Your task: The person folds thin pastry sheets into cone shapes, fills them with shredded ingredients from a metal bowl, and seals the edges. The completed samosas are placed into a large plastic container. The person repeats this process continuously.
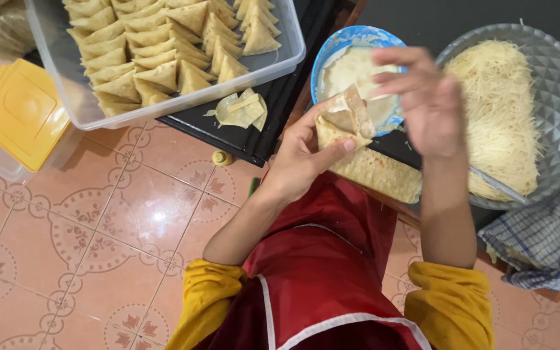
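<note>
The half-folded pastry wrapper (pixel 343 122) sits in front of the blue bowl of paste (pixel 332 52), pinched in the left hand (pixel 303 152); its open flap points up and right, long axis tilted that way. The folding step looks underway, and the right hand (pixel 422 97), fingers loosely spread and holding nothing, hovers just beside the flap; sealing calls for pressing it flat, with the tub of finished triangles (pixel 176 52) well apart

Left hand (pixel 299 155) holds folded pastry wrapper (pixel 343 122), grip closed around its lower edge, thumb on front. Right hand (pixel 422 97) above it, fingers spread, fingertips touching wrapper's top flap. Blue bowl (pixel 332 48) of pale paste just behind hands. Flat wrapper sheets (pixel 377 174) under hands. Grey patterned bowl (pixel 555 91) of shredded noodles at right, checked cloth (pixel 546 236) beneath. Clear tub (pixel 280 61) of folded triangles upper left. Yellow lid (pixel 21 113) on tiled floor (pixel 98 259).
</note>
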